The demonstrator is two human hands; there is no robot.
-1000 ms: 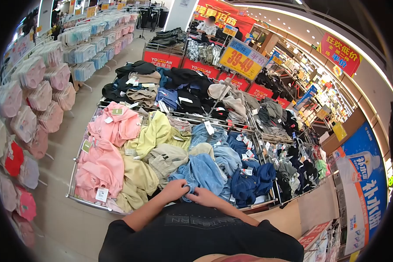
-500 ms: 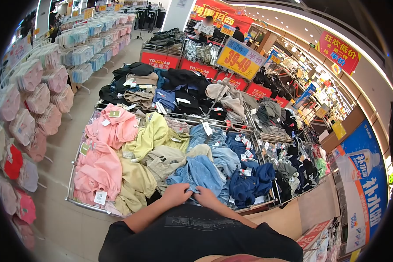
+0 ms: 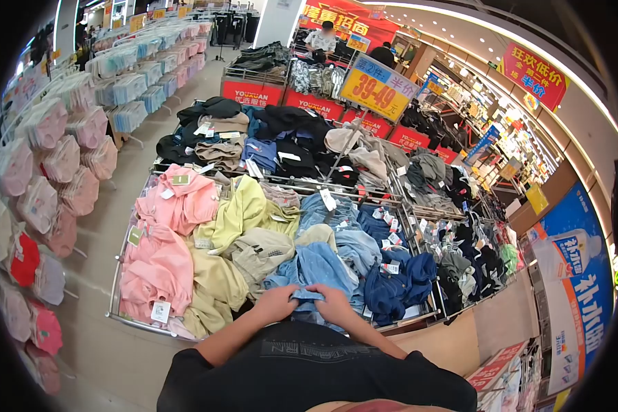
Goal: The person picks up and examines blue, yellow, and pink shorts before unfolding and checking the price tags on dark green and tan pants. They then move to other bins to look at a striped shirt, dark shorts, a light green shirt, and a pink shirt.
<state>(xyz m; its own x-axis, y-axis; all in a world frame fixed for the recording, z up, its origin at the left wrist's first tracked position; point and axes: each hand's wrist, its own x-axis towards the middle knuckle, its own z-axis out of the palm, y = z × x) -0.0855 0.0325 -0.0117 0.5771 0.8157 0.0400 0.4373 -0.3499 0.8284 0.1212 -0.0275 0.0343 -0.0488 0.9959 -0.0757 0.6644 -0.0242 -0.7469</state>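
Note:
A light-blue denim garment [image 3: 317, 266] lies at the front of the metal display bin [image 3: 123, 317]. My left hand [image 3: 276, 303] pinches its near edge from the left, and my right hand [image 3: 333, 303] pinches the same edge from the right. A short strip of the blue cloth spans the gap between my fingertips. Left of it are a beige garment [image 3: 259, 255], a yellow-green garment [image 3: 216, 283] and pink garments [image 3: 156, 264] with tags. Dark-blue denim [image 3: 398, 285] is heaped to the right.
Behind, more bins hold dark clothes [image 3: 288, 130] under a yellow price sign [image 3: 378, 89]. Racks of hanging pale underwear [image 3: 62, 158] line the left aisle [image 3: 96, 275]. A blue advertising panel [image 3: 577, 275] stands at right. A person [image 3: 321, 42] is far back.
My hands have moved slightly apart, my right hand to the right. The denim edge between them now shows as a wider, raised strip.

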